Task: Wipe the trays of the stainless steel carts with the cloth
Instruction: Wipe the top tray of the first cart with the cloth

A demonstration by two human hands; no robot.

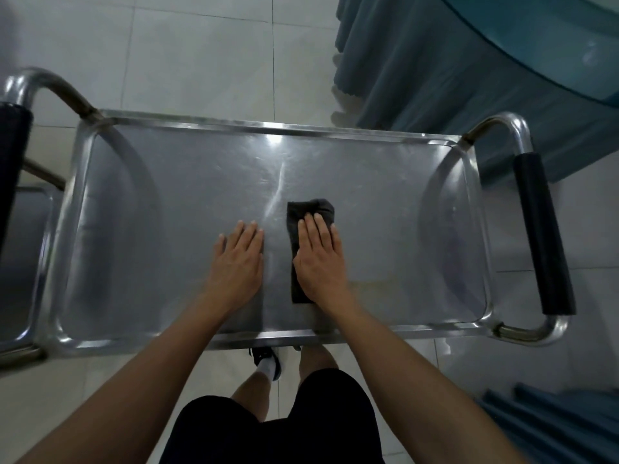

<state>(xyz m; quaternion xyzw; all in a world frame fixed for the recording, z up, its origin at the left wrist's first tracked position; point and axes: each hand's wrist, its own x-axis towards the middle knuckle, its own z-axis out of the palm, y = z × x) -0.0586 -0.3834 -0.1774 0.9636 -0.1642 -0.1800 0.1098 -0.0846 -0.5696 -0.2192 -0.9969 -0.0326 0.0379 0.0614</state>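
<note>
Right hand [318,252] lies flat, fingers straight, pressing a folded dark grey cloth [303,236] onto the middle of the shiny rectangular stainless steel cart tray [167,195]. Left hand [237,259] rests flat, fingers extended, on bare tray just beside the cloth, holding nothing.

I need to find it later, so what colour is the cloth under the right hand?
Dark grey, nearly black cloth, seen in the head view.

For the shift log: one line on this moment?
right hand flat on cloth | left hand flat on tray | wiping
</note>
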